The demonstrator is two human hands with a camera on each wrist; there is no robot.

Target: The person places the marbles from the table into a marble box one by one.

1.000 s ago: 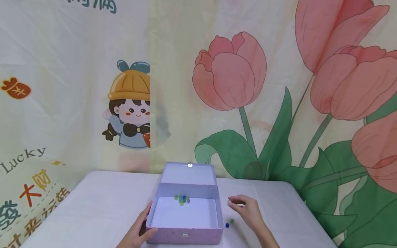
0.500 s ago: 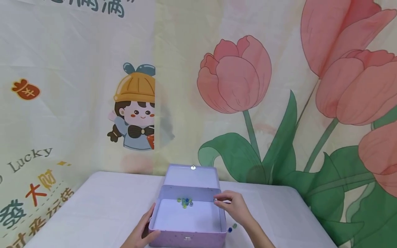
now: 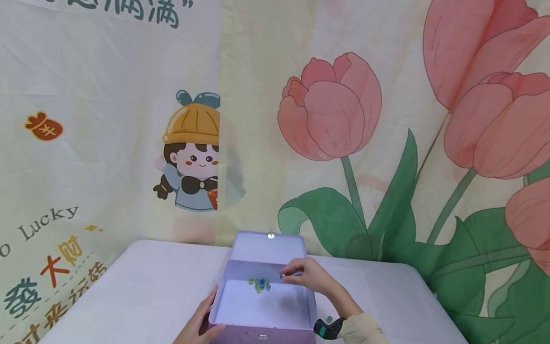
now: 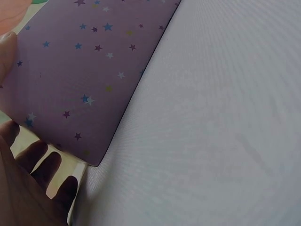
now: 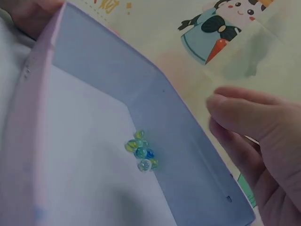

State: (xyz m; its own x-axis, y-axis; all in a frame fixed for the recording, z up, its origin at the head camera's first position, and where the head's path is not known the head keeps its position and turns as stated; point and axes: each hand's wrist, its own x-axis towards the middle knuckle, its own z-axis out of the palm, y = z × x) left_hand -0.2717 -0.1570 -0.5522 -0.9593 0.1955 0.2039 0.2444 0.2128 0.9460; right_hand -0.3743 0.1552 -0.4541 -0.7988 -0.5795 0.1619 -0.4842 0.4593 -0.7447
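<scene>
A purple tin box [image 3: 240, 333] with a star print [image 4: 96, 70] stands on the table, its hinged lid [image 3: 268, 246] tilted back. My left hand [image 3: 198, 321] grips the box at its front left corner, thumb on the front and fingers along the side. Over the inside of the box, near its right wall, my right hand [image 3: 310, 274] pinches a small marble [image 3: 282, 276] between thumb and fingertips. Several green, yellow, blue and clear glass marbles [image 5: 141, 151] lie clustered on the box floor by the back wall.
A green marble [image 3: 329, 319] lies on the white-covered table [image 3: 172, 267] to the right of the box. A black wrist device [image 3: 328, 329] is on my right wrist. Behind the table hangs a printed cloth [image 3: 253, 95] with tulips and a cartoon figure.
My right hand has moved left with the marble, from beside the box to over its inside. The blue marble on the table is now out of sight. The left hand stays at its corner.
</scene>
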